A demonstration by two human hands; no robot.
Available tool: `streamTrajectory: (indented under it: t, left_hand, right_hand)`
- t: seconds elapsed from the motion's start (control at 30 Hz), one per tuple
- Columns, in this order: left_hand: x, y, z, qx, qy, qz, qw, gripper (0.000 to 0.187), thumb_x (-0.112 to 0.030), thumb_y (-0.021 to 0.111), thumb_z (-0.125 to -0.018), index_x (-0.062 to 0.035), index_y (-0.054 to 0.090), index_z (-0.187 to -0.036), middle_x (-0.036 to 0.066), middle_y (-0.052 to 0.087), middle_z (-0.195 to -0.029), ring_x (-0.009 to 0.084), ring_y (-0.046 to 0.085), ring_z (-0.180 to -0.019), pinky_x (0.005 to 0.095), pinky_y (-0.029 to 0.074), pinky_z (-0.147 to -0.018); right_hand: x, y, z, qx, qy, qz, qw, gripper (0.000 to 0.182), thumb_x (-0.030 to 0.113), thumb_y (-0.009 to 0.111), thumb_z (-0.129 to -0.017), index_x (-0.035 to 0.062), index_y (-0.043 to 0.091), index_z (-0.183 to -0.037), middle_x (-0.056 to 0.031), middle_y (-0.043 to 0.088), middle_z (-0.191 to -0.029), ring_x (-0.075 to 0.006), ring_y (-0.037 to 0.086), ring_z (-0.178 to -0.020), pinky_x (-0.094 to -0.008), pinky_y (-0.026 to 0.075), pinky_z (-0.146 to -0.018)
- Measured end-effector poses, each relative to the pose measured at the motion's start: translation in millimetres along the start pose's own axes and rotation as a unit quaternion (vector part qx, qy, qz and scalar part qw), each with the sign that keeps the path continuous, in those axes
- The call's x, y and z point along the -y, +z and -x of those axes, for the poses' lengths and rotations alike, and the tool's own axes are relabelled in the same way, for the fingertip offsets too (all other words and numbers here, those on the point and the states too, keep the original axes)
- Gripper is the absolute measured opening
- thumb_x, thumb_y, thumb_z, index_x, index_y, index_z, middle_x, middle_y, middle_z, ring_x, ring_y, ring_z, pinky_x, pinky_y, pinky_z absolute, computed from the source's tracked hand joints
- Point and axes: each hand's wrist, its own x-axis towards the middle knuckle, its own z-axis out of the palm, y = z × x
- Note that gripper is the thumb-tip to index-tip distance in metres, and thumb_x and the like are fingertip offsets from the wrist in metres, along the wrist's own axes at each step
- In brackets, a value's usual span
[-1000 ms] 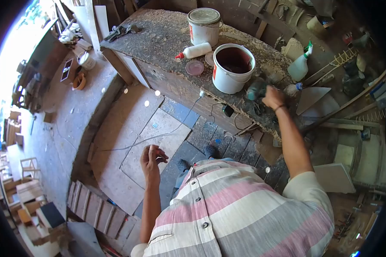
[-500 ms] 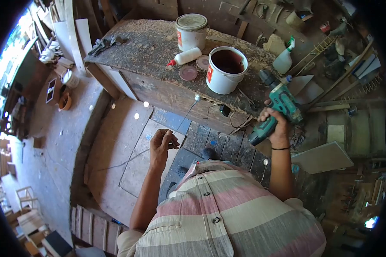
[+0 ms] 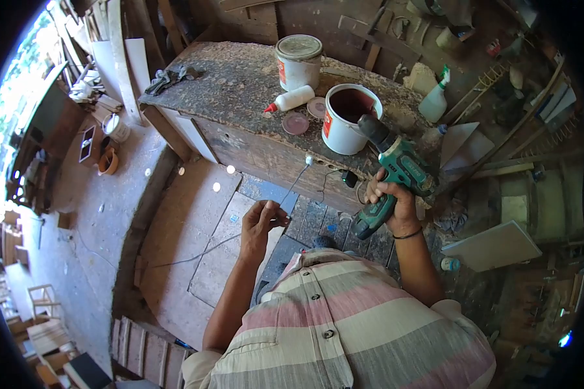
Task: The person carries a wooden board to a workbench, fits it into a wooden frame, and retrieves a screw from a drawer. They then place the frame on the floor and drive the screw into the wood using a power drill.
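A green and black cordless drill [image 3: 402,165] is gripped by its handle in my right hand [image 3: 396,201]; its black chuck points up and left, in front of the open white bucket's right side. That bucket [image 3: 344,135] stands on the worn workbench [image 3: 230,78] and has a dark reddish inside. My left hand [image 3: 264,220] is closed in front of my chest, fingertips pinched together. What it pinches, if anything, is too small to name. A thin grey cable [image 3: 295,181] runs from a plug at the bench front past this hand to the floor.
On the bench are a lidded white bucket [image 3: 299,71], a glue bottle [image 3: 295,98], pink lids [image 3: 296,123] and a dark rag [image 3: 169,79]. To the right stands a spray bottle [image 3: 433,102], with a pale board [image 3: 493,246] lower down. A concrete ledge [image 3: 94,220] lies left.
My right hand has brought the drill left, so its chuck now overlaps the open bucket. My left hand remains pinched and sits slightly right and lower in view. The whole view has shifted a little.
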Motion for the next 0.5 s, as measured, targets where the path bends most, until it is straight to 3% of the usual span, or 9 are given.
streamTrajectory:
  t: [0.23,0.43,0.5]
  left_hand:
    - [-55,31,-27,0.003,0.042,0.14,0.989,0.03,-0.03,0.045,-0.101,-0.0022,0.056,-0.1,0.014,0.064,-0.094,0.0245,0.064,-0.089,0.038,0.052,-0.083]
    - [-92,51,-36,0.013,0.127,0.227,0.966,0.032,-0.032,0.039,-0.102,-0.0056,0.055,-0.094,0.018,0.065,-0.102,0.0306,0.063,-0.1,0.0434,0.048,-0.093]
    - [-97,56,-36,0.024,0.164,0.275,0.947,0.031,-0.032,0.039,-0.102,-0.0064,0.054,-0.095,0.017,0.065,-0.101,0.0308,0.063,-0.101,0.0441,0.048,-0.094]
  right_hand:
    - [-13,28,0,0.074,0.037,0.063,0.995,0.026,0.009,0.063,-0.079,0.0008,0.052,-0.102,-0.0064,0.056,-0.073,-0.0181,0.057,-0.065,-0.0334,0.048,-0.067]
    - [-23,36,1,0.111,0.047,0.123,0.985,0.012,0.011,0.066,-0.084,0.0015,0.059,-0.083,-0.0065,0.059,-0.073,-0.0172,0.058,-0.068,-0.0312,0.047,-0.065]
    - [-24,37,2,0.146,0.023,0.192,0.97,0.028,0.021,0.067,-0.083,0.0018,0.056,-0.1,-0.0058,0.055,-0.07,-0.017,0.056,-0.066,-0.0316,0.045,-0.064]
